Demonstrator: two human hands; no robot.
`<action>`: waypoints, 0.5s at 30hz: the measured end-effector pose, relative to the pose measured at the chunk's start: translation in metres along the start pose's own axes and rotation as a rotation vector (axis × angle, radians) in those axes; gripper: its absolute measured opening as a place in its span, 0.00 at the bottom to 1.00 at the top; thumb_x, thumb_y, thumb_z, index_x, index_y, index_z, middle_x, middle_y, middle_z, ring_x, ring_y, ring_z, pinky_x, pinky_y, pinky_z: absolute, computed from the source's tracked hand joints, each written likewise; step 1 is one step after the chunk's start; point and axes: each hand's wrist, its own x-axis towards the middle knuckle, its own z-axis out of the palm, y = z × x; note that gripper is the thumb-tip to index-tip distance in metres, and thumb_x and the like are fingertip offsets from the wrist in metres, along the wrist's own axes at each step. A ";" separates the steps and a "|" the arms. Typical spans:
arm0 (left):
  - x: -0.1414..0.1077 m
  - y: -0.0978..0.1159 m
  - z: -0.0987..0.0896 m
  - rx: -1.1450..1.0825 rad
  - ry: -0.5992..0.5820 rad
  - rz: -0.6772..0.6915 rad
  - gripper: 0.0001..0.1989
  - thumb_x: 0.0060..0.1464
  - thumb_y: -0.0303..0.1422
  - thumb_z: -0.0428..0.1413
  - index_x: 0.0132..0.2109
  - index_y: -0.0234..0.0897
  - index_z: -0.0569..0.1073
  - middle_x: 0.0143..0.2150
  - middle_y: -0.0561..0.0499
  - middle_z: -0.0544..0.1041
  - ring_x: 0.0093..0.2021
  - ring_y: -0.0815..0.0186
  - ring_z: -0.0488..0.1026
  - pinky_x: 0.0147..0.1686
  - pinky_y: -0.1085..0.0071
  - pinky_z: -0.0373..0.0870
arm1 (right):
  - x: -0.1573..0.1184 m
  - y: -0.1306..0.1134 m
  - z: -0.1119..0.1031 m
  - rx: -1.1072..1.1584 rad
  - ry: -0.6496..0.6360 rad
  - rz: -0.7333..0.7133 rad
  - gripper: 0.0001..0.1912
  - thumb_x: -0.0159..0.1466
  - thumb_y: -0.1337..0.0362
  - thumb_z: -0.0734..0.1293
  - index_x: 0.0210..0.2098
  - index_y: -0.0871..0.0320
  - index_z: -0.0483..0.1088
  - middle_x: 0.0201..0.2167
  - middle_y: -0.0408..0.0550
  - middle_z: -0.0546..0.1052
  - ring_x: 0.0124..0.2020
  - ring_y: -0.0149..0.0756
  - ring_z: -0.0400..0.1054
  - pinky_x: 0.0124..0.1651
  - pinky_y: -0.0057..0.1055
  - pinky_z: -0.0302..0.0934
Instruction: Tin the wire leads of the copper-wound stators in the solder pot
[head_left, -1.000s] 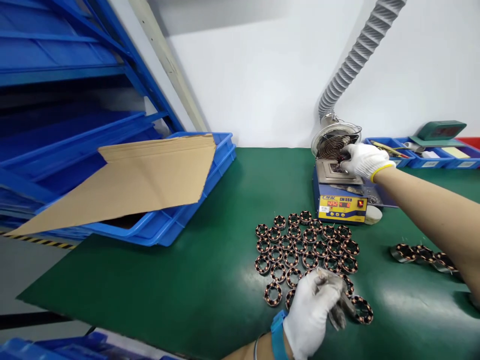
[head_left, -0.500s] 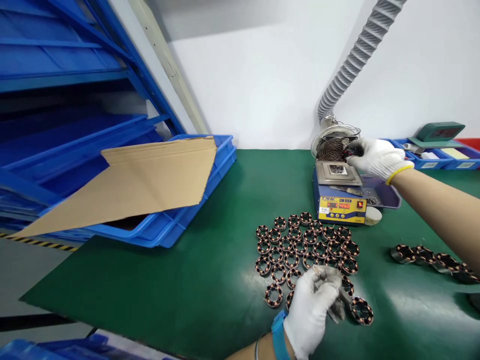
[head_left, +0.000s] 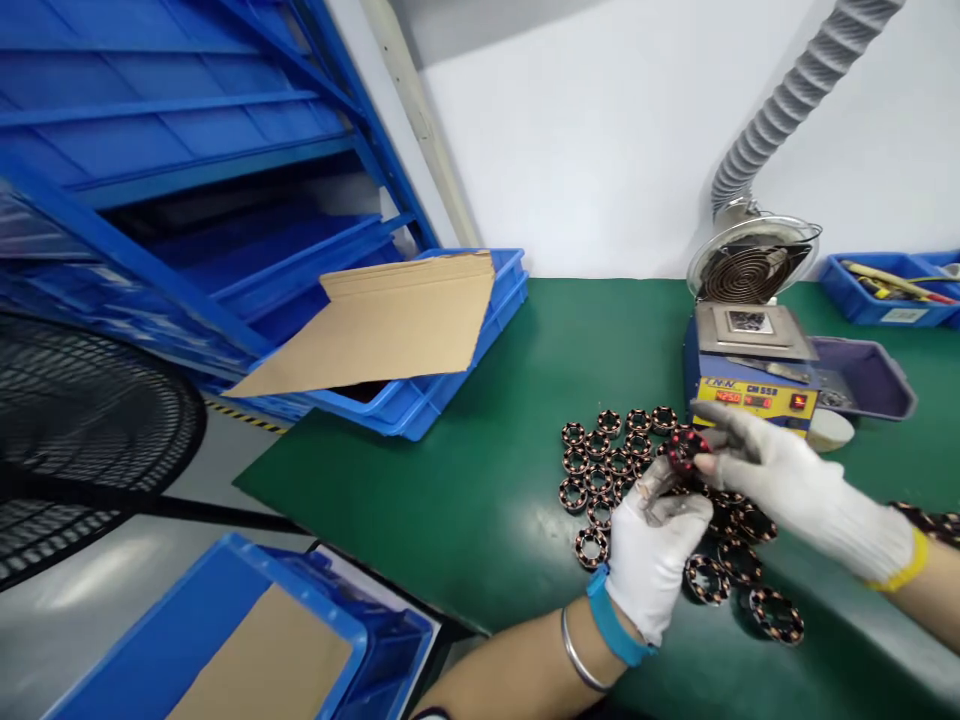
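Observation:
My right hand (head_left: 772, 480), in a white glove with a yellow cuff, pinches a dark ring-shaped part with red spots (head_left: 685, 450). Just left of and below that part is my left hand (head_left: 656, 550), gloved in white with grey-stained fingertips; its fingers are curled near the part, and whether they grip anything is hidden. Under and around both hands, rows of copper-wound rings (head_left: 598, 480) lie on the green table (head_left: 450, 520). Behind them stands a solder pot with a yellow front panel (head_left: 754, 395) and a square molten-metal opening.
A round guarded fan and grey duct (head_left: 780, 90) rise behind the pot. Right of it sit a purple tray (head_left: 900, 390) and blue bins (head_left: 885, 310). At left are a blue crate (head_left: 431, 400) with cardboard (head_left: 405, 320), blue shelving and a black fan (head_left: 97, 440).
The view has shifted left. My right hand has come down from the solder pot with the dark ring to my left hand, which has moved up and left among the rings.

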 end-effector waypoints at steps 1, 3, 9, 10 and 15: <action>0.001 0.000 0.000 -0.017 -0.010 0.016 0.31 0.39 0.36 0.75 0.51 0.32 0.80 0.45 0.42 0.83 0.42 0.60 0.80 0.52 0.61 0.73 | -0.008 0.000 0.007 -0.008 -0.037 0.001 0.38 0.58 0.50 0.69 0.66 0.55 0.67 0.57 0.54 0.77 0.56 0.51 0.73 0.56 0.41 0.73; 0.003 -0.002 -0.003 -0.044 -0.018 0.056 0.30 0.41 0.37 0.75 0.52 0.34 0.80 0.45 0.42 0.83 0.45 0.58 0.80 0.55 0.60 0.72 | -0.021 0.000 0.014 -0.051 -0.113 -0.017 0.40 0.61 0.47 0.67 0.68 0.56 0.64 0.64 0.54 0.71 0.64 0.53 0.66 0.66 0.45 0.64; 0.006 -0.010 -0.016 -0.010 -0.026 0.097 0.27 0.49 0.38 0.70 0.56 0.36 0.79 0.54 0.43 0.81 0.56 0.56 0.76 0.61 0.63 0.68 | -0.023 -0.006 -0.008 -0.058 -0.257 0.041 0.41 0.57 0.36 0.68 0.60 0.56 0.74 0.56 0.59 0.77 0.59 0.57 0.71 0.59 0.48 0.68; 0.005 -0.011 -0.017 -0.004 -0.031 0.089 0.27 0.50 0.38 0.70 0.56 0.36 0.79 0.55 0.43 0.80 0.57 0.55 0.76 0.61 0.63 0.68 | -0.020 -0.007 -0.011 0.000 -0.277 0.095 0.39 0.56 0.36 0.69 0.55 0.58 0.76 0.49 0.60 0.80 0.52 0.55 0.75 0.53 0.45 0.72; 0.000 -0.005 -0.011 0.081 0.014 0.018 0.26 0.46 0.36 0.71 0.52 0.32 0.80 0.51 0.41 0.82 0.50 0.57 0.78 0.54 0.63 0.73 | -0.008 -0.009 -0.007 0.201 -0.310 0.409 0.28 0.46 0.44 0.79 0.33 0.59 0.72 0.24 0.49 0.78 0.22 0.35 0.72 0.25 0.29 0.69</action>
